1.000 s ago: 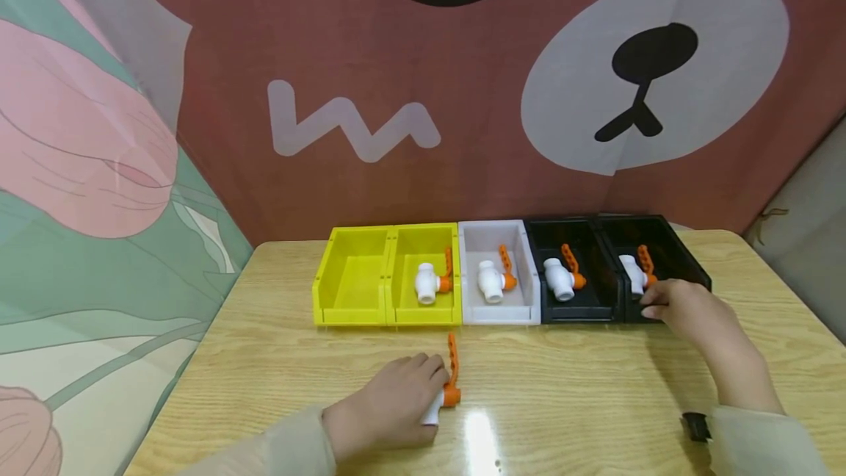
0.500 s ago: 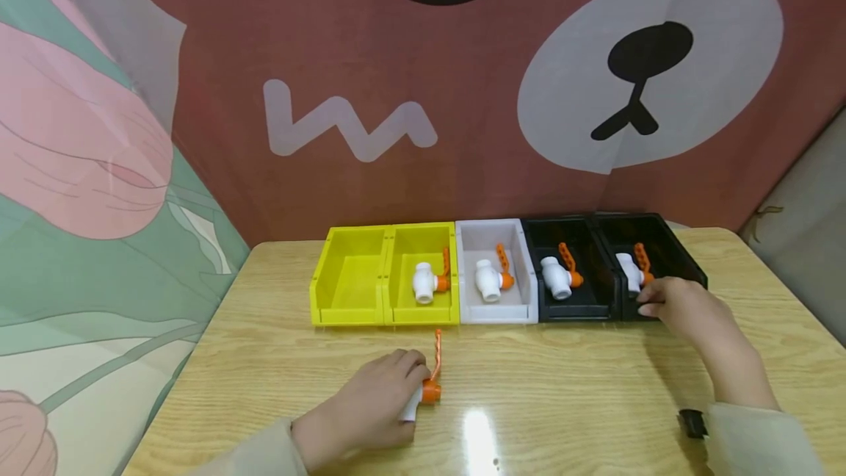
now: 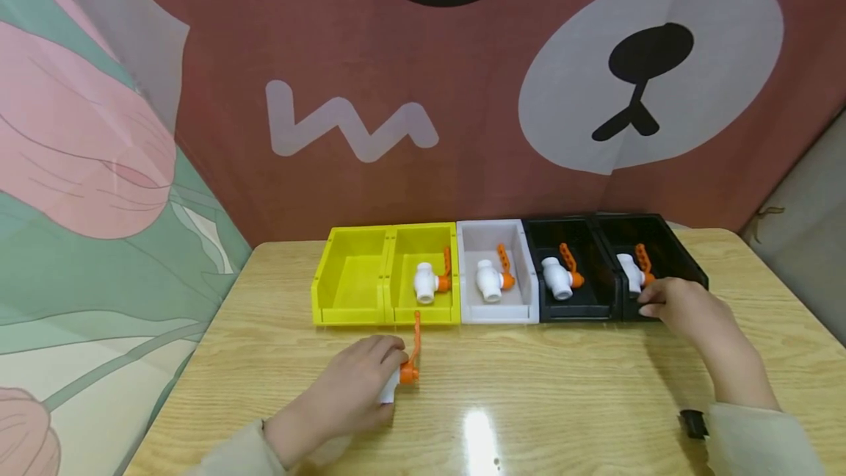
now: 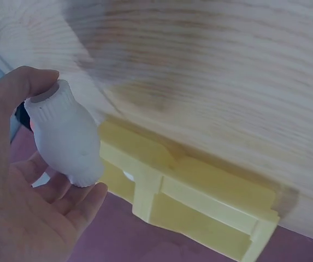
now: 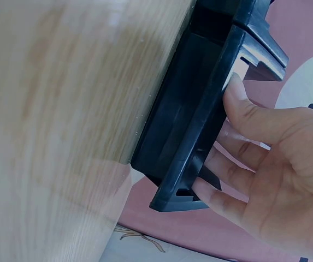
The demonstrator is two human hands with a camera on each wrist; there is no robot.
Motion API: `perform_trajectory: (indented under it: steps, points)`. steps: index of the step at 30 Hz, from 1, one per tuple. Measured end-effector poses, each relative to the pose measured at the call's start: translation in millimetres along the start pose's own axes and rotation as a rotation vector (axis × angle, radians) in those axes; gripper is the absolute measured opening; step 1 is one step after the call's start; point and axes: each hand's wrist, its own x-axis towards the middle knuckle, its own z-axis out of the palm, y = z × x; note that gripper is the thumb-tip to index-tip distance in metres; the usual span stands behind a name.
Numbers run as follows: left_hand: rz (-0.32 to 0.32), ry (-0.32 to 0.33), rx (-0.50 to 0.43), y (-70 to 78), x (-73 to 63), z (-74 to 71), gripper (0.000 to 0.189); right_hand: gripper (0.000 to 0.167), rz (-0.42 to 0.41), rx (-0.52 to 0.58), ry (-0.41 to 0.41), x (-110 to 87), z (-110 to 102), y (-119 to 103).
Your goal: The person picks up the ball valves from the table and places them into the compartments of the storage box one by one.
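Note:
In the head view my left hand (image 3: pixel 346 388) holds a white ball valve (image 3: pixel 390 386) above the wooden table, in front of the yellow bins. Its orange lever handle (image 3: pixel 416 336) points away from me. In the left wrist view the thumb lies at one end of the white valve body (image 4: pixel 69 136), with fingertips at the other end. My right hand (image 3: pixel 690 314) is at the front of the rightmost black bin (image 3: pixel 674 241), fingers loosely bent over its rim. A white valve with an orange handle (image 3: pixel 642 257) lies in that bin, partly hidden by the hand.
The bins stand side by side along the back of the table. One valve each lies in the right yellow bin (image 3: pixel 403 311), the white bin (image 3: pixel 469 233) and the left black bin (image 3: pixel 581 312). The left yellow bin (image 3: pixel 350 270) shows a bare floor. A patterned cloth (image 3: pixel 476 94) hangs behind.
My left hand has moved left and slightly away from me, carrying the ball valve toward the yellow bins. The right hand has stayed at the black bin.

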Motion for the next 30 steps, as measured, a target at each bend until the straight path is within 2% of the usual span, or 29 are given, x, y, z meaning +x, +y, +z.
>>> perform_trajectory:
  steps: [4,10,15,21,25,30]
  points:
    - [-0.021,0.0,0.007,-5.1,-1.0,-2.8,0.057,0.015,-0.003,-0.001,0.005,-0.2,0,1]
    - [-0.086,-0.013,-0.021,-13.0,-3.1,-5.5,0.059,0.016,-0.011,0.001,0.012,0.0,1,2]
    - [-0.11,0.033,-0.023,-20.4,-4.7,-8.4,0.061,0.016,-0.004,0.002,0.009,0.3,1,1]
    - [-0.082,0.129,0.007,-32.9,-5.1,-10.8,0.06,0.016,-0.004,-0.001,0.007,0.7,1,0]
    - [-0.089,0.182,0.011,-39.4,-5.1,-10.7,0.058,0.016,0.0,-0.001,0.004,1.2,1,1]
    - [-0.116,0.202,0.013,-46.0,-3.7,-13.7,0.059,0.016,0.009,-0.001,0.002,0.8,1,1]
